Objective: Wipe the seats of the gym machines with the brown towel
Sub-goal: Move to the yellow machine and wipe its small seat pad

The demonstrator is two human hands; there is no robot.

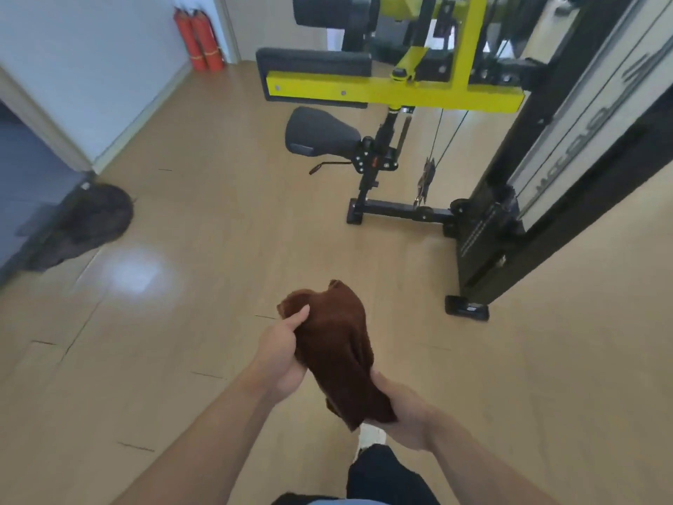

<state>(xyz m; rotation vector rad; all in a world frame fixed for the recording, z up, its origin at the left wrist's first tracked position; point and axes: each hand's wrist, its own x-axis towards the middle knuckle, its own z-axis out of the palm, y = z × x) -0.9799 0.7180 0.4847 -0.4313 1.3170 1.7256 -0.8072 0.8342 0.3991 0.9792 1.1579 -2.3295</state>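
Hands hold the brown towel (pixel 337 344) in mid-air above the wooden floor (pixel 204 220), well short of the gym machine. The left hand (pixel 280 353) grips the towel's upper end, its thumb pressed over the bunched cloth and its fingers (pixel 291 377) curled under it. The right hand (pixel 400 413) cups the lower end from beneath, fingers wrapped round the fabric so that most of them are hidden. The towel runs as a crumpled roll between the two hands, tilted from upper left to lower right.

Ahead stands the gym machine (pixel 455 92), a yellow and black frame with a tall black upright on the right. Its dark seat (pixel 320 134) sits low on a post, apart from the towel and untouched. A flat black pad (pixel 313 61) lies above the seat on the yellow crossbar. Two red fire extinguishers (pixel 198 40) stand against the far wall. A white shoe (pixel 371 437) shows just below the towel.
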